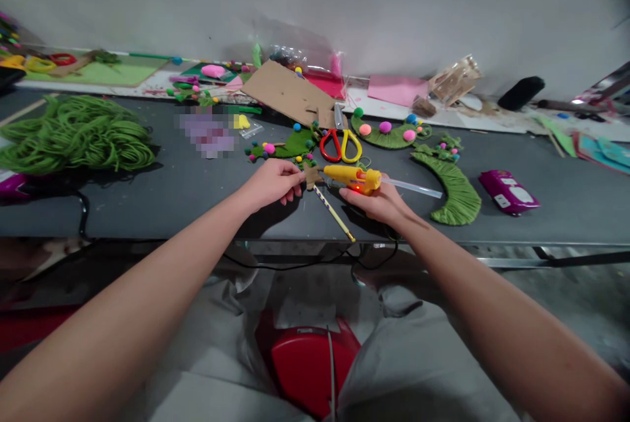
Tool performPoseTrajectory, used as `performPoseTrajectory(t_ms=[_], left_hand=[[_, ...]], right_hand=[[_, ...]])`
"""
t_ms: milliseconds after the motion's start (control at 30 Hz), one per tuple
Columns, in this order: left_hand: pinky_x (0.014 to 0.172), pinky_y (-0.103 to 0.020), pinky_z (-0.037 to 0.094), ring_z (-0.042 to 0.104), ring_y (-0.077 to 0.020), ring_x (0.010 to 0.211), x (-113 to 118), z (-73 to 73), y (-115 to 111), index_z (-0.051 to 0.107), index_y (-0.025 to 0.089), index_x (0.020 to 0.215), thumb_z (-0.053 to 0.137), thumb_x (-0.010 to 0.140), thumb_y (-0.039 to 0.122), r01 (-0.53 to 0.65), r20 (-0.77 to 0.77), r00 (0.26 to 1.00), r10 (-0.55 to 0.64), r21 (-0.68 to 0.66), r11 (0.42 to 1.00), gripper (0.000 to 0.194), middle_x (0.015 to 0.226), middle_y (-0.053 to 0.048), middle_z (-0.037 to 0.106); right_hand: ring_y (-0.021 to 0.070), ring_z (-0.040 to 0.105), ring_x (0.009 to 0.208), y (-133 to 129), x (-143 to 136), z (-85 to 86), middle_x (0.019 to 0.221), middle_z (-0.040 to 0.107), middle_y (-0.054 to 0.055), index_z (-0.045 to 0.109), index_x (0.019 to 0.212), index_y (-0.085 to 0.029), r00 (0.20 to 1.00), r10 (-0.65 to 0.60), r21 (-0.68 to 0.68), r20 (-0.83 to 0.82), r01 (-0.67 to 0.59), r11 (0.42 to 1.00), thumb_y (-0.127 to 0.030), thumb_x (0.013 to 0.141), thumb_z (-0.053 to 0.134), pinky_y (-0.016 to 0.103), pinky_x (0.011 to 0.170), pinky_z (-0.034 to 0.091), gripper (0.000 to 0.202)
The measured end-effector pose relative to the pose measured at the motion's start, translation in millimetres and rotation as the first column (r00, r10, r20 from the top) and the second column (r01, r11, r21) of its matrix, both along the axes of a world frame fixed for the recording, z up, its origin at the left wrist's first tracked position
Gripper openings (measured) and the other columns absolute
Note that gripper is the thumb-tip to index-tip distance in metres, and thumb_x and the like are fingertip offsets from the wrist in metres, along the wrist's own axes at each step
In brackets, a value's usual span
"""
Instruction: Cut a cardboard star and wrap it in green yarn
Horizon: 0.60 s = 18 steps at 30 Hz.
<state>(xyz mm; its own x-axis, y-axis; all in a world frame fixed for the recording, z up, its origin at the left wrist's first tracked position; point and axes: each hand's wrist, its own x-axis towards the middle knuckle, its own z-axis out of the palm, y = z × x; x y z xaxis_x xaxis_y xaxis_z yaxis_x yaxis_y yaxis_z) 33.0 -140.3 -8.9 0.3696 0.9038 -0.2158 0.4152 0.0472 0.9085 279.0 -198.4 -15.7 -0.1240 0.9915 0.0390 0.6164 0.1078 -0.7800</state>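
Between the fingertips of my left hand (276, 184) is a small brown cardboard piece (312, 176), possibly star-shaped. A patterned pencil (335, 213) extends from it toward the table's front edge; whether the two are joined I cannot tell. My right hand (377, 200) is wrapped round a yellow hot glue gun (352, 177), its red light lit and a clear glue stick (413, 187) poking out the back. The gun's nozzle points at the cardboard, very close to it. Just beyond lie scissors (339, 143) with red and yellow handles.
Green yarn (79, 136) is heaped at the left. Yarn-wrapped crescents (455, 189) with pompoms lie beyond and right of my hands, near a purple packet (508, 191). A cardboard sheet (290, 94) rests at the back. A black cable (305, 266) hangs below the table edge, above a red stool (310, 363).
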Motion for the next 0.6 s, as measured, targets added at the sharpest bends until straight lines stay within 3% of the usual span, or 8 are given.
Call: performPoseTrajectory(t_ms=[367, 600], left_hand=[[0.037, -0.018, 0.041, 0.053, -0.0084, 0.045, 0.3, 0.1, 0.3, 0.063, 0.015, 0.077, 0.053, 0.097, 0.018, 0.014, -0.029, 0.999, -0.015, -0.006, 1.000, 0.022, 0.066, -0.004, 0.066], [0.036, -0.017, 0.039, 0.051, -0.0079, 0.045, 2.3, 1.7, -2.3, 0.064, 0.015, 0.079, 0.053, 0.096, 0.019, 0.020, -0.048, 0.999, -0.018, 0.031, 0.999, 0.020, 0.068, -0.004, 0.066]], right_hand=[[0.0100, 0.042, 0.052, -0.9, -0.1, -0.6, 0.058, 0.053, -0.002, 0.064, 0.073, -0.017, 1.000, 0.024, 0.032, 0.013, -0.024, 0.999, -0.047, 0.080, 0.066, 0.026, 0.050, 0.035, 0.030], [0.0118, 0.048, 0.054, 1.1, -0.7, -2.8, 0.060, 0.058, 0.000, 0.067, 0.076, -0.017, 1.000, 0.008, 0.024, 0.014, -0.008, 1.000, -0.046, 0.080, 0.067, 0.025, 0.050, 0.037, 0.029]])
